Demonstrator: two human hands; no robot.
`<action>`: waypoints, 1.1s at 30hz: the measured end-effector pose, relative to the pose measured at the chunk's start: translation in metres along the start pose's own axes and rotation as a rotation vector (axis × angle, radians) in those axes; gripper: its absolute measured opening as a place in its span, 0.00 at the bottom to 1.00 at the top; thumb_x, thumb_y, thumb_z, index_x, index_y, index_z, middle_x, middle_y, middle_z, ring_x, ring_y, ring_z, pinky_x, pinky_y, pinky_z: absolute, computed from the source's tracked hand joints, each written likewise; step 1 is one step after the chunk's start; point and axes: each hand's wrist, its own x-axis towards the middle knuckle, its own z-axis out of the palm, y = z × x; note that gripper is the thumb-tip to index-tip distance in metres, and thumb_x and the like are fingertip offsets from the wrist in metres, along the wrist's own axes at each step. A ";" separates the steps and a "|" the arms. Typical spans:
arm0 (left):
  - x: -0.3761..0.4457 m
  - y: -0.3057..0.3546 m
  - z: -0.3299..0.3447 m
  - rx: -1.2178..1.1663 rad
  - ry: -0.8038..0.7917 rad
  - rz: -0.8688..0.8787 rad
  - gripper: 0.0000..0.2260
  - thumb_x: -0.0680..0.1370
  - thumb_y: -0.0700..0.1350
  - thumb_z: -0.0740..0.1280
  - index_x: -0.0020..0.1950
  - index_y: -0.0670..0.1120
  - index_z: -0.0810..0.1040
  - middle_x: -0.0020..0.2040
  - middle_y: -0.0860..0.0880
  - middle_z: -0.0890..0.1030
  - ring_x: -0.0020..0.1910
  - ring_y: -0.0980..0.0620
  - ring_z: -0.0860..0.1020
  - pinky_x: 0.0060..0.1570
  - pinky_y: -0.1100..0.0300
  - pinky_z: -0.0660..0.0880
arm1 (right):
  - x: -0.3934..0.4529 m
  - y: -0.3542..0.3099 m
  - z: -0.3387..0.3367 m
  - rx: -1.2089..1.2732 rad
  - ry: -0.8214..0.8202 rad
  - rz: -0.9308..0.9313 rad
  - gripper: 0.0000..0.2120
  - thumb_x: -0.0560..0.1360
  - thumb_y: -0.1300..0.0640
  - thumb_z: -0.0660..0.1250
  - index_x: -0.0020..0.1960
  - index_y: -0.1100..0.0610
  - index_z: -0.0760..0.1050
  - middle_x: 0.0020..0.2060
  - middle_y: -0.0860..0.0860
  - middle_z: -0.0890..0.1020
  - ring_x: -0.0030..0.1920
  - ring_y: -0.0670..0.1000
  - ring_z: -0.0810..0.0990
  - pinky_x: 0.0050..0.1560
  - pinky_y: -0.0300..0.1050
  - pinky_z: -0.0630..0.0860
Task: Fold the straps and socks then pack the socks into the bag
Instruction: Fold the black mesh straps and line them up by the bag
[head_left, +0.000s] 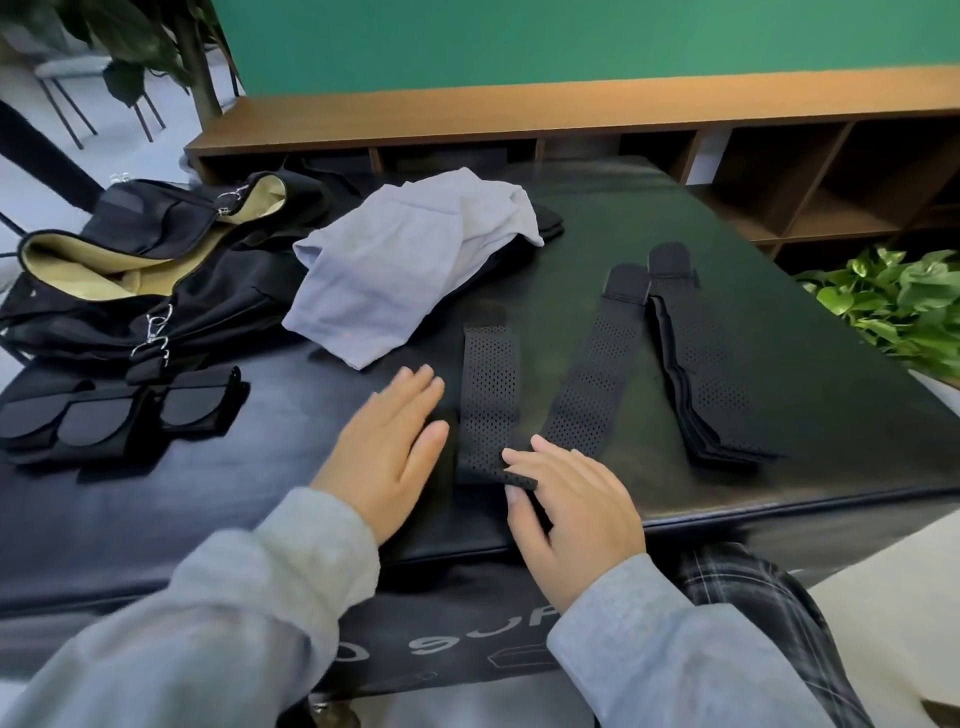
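A black perforated strap (491, 395) lies on the black table (675, 218), bent into a V whose second arm (592, 384) runs up to the right. My right hand (571, 509) pinches the strap's bent near end between thumb and fingers. My left hand (387, 447) lies flat with straight fingers on the table just left of the strap. A stack of folded straps (706, 374) sits to the right. The open black bag (156, 270) with tan lining stands at the far left. Black folded pieces (104, 421) lie in front of the bag.
A light blue-grey cloth (395, 275) lies crumpled in the middle, between the bag and the straps. A green plant (893, 306) stands off the table's right edge. Wooden shelving (779, 171) runs behind the table. The table's near edge is just under my wrists.
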 end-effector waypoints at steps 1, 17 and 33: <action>-0.011 0.008 0.002 -0.116 0.020 0.037 0.31 0.77 0.66 0.44 0.71 0.49 0.65 0.72 0.53 0.63 0.73 0.59 0.58 0.71 0.63 0.53 | 0.000 -0.001 0.000 -0.007 0.014 -0.001 0.13 0.73 0.52 0.59 0.48 0.52 0.81 0.49 0.42 0.83 0.58 0.45 0.77 0.62 0.40 0.65; -0.059 0.039 0.022 -0.164 0.199 -0.104 0.30 0.73 0.42 0.69 0.69 0.58 0.58 0.46 0.67 0.71 0.49 0.67 0.67 0.53 0.78 0.62 | 0.003 -0.011 0.001 0.064 0.062 0.093 0.05 0.72 0.48 0.60 0.46 0.44 0.65 0.36 0.43 0.76 0.42 0.46 0.70 0.44 0.37 0.65; -0.051 0.032 0.022 0.031 0.206 -0.056 0.16 0.73 0.52 0.58 0.54 0.50 0.79 0.59 0.50 0.75 0.57 0.52 0.69 0.54 0.58 0.69 | 0.000 -0.011 0.006 -0.135 -0.032 0.061 0.19 0.72 0.50 0.57 0.58 0.51 0.78 0.52 0.44 0.79 0.53 0.47 0.72 0.48 0.43 0.71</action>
